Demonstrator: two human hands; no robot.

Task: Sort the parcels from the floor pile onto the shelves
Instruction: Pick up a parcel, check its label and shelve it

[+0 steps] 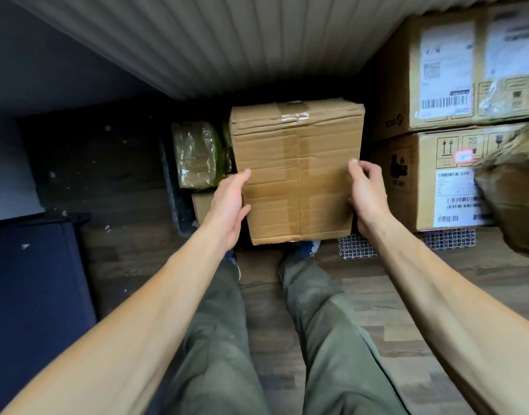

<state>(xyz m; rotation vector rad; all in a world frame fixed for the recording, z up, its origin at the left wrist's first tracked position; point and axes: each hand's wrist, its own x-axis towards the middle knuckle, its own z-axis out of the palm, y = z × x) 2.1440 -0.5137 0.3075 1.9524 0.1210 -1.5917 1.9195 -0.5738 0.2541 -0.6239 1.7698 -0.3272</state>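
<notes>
Cardboard box [299, 175] lifted clear of floor [362, 283], held above feet between both grips.
- Left grip [228, 208]: spread flat, palm pressed on box's left side.
- Right grip [366, 196]: curled round box's right edge, thumb on upper face.
- Box not shelved yet; no shelf clearly in view.
- Seemingly left to sort:
  - green wrapped parcel [194, 155] and small brown parcel [202, 205], at floor's far edge
  - blurred parcel [515, 190], at floor's right edge
- Stacked cartons [428, 181], far right corner: pile or storage, cannot tell.
- Judgement: much remains.

- just one cam, wide-angle, worn on my head, facing forward and steeply down
- it sits close over my left hand [228, 205] and right hand [366, 194], cardboard box [299, 175] dead centre
- legs [218, 339] and floor [377, 295] fill the bottom
</notes>
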